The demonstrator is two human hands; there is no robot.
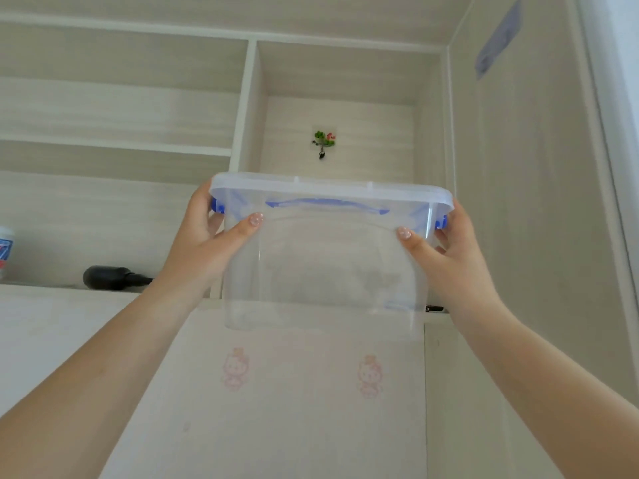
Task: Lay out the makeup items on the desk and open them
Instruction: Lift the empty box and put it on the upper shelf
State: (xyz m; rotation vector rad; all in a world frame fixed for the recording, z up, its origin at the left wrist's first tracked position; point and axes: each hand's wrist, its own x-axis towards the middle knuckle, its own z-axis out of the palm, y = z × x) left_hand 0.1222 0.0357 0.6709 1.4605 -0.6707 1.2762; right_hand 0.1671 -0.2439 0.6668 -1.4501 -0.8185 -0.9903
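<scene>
Overhead, a clear plastic box [325, 261] with a frosted lid [328, 188] and blue clips is held up before pale wood-grain shelves [117, 146]. The left hand [204, 247] and right hand [449, 250] clasp its two ends, thumbs pressed on the near wall. A black object [107, 278] lies on the shelf at left, beside a cup [5, 250] cut off by the frame. A small floral hook [324, 143] sticks to the back panel. The box's contents are hazy and unreadable.
</scene>
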